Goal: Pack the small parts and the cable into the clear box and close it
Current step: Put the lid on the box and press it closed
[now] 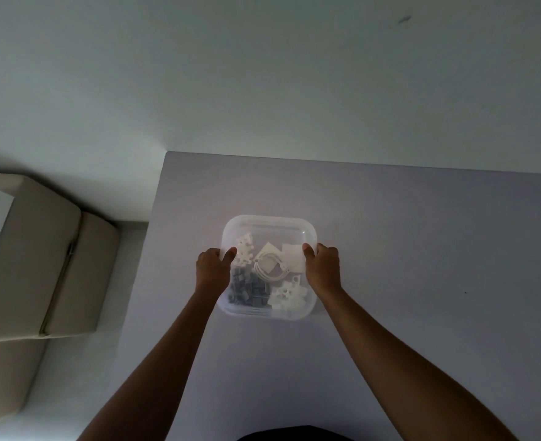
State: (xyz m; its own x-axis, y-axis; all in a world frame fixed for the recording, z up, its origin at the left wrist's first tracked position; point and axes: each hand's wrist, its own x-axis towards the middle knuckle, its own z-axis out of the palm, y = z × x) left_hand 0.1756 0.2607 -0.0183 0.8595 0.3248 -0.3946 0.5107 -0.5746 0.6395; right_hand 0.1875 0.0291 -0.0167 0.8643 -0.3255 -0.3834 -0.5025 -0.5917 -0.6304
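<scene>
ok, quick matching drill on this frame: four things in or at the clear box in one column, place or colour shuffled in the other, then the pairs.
Things:
1. grey parts
2. coiled cable
3. left hand
4. right hand

Descriptions:
A. white, in the middle of the clear box
B. grips the box's right edge, thumb on top
C. dark pile in the near-left corner
D. grips the box's left edge, thumb on top

Pairs: 1-C, 2-A, 3-D, 4-B
</scene>
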